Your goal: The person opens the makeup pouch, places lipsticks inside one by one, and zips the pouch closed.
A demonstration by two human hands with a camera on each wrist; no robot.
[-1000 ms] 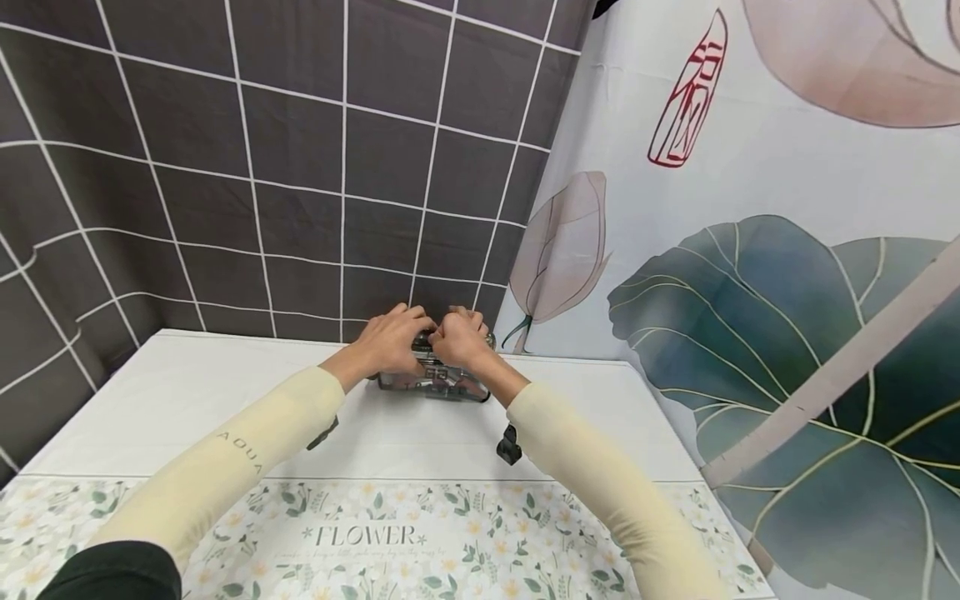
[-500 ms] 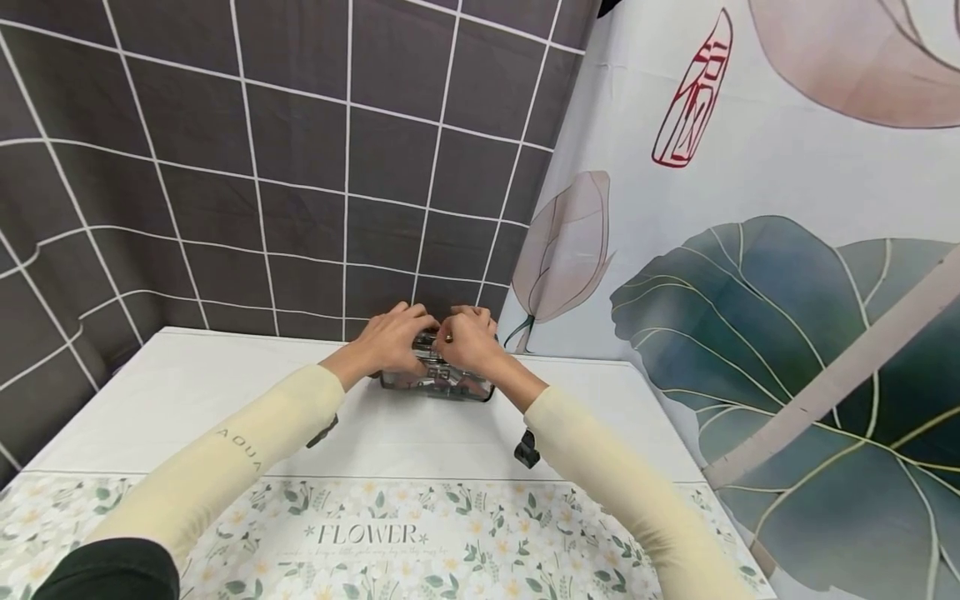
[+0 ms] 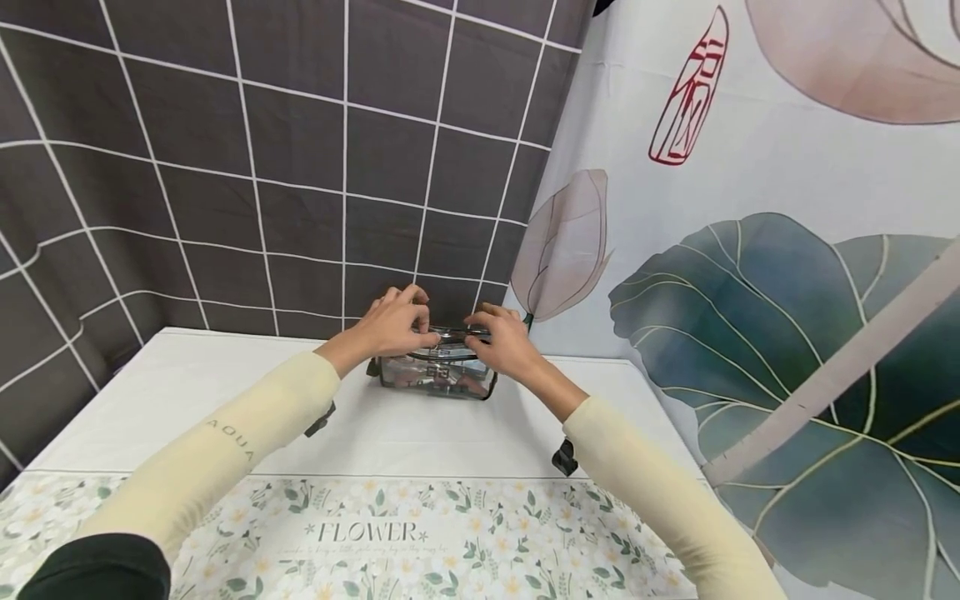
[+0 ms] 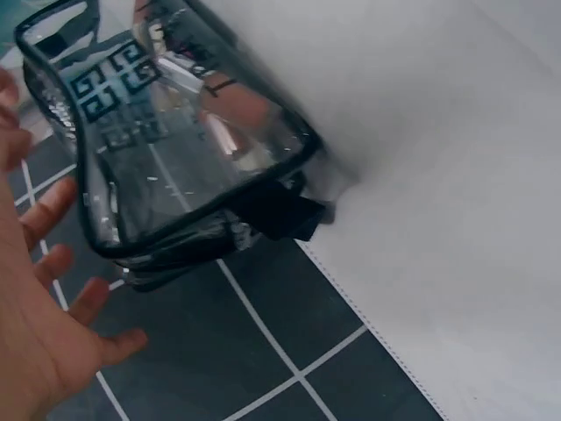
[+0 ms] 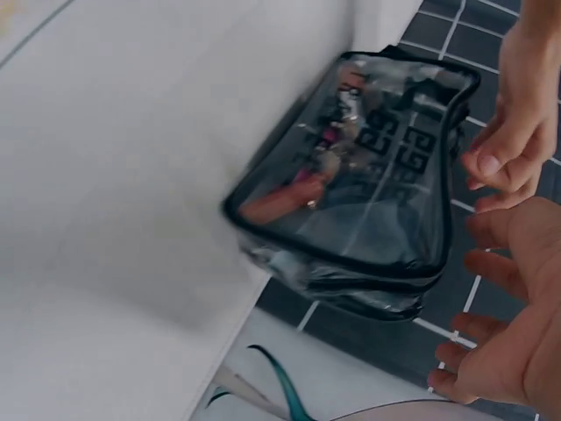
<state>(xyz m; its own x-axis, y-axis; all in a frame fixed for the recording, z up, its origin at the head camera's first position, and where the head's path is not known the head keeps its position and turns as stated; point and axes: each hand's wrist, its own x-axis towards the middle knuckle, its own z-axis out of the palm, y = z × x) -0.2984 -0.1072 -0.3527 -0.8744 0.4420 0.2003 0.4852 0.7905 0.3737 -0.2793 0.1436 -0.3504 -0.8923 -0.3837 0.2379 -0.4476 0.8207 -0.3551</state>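
Observation:
A clear cosmetic bag (image 3: 438,379) with black piping and a black printed logo stands at the back of the white table, with pinkish and other small items inside. My left hand (image 3: 393,321) is at its upper left edge, thumb pointing right along the top. In the left wrist view the left hand's fingers (image 4: 54,206) are spread beside the bag (image 4: 166,189). My right hand (image 3: 504,340) is over the upper right edge. The right wrist view shows the right hand (image 5: 517,324) with bent, parted fingers just off the bag (image 5: 351,219). Neither hand visibly grips it.
Behind the bag hangs a dark cloth (image 3: 292,150) with a white grid. A floral curtain (image 3: 637,275) covers the right side. A flower-printed mat (image 3: 390,550) lies along the white table's (image 3: 247,358) front.
My hands have parted at the bag's top: the right has moved right and unbent its fingers, and the left has lifted slightly. More of the bag's top edge shows. The bag stays in place.

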